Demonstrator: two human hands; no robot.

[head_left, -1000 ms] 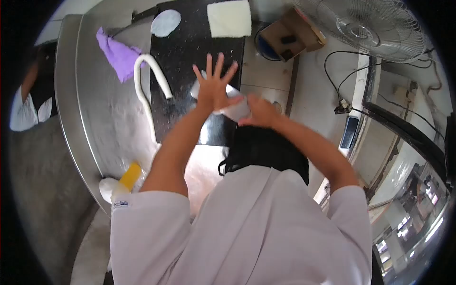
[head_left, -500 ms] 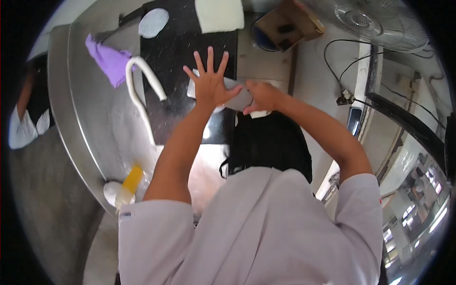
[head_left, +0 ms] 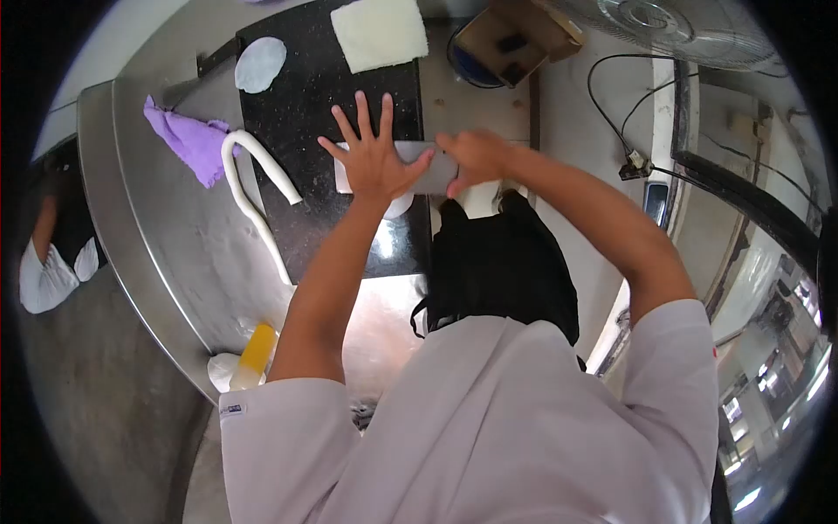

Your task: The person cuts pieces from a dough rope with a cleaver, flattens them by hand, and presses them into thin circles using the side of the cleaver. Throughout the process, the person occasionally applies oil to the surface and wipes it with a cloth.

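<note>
Swung level since a second ago, the blade (head_left: 432, 176) lies under my left hand (head_left: 371, 164), fingers spread apart; fingers of my right hand (head_left: 476, 155) clamp its end.

Left hand (head_left: 374, 164) splayed over dough (head_left: 398, 208)

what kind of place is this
Probably a bakery or commercial kitchen prep station: a steel table carries a black stone slab, with a long dough rope and a flat dough sheet lying there. The left hand presses flat on a pale piece that the right hand grips.
</note>
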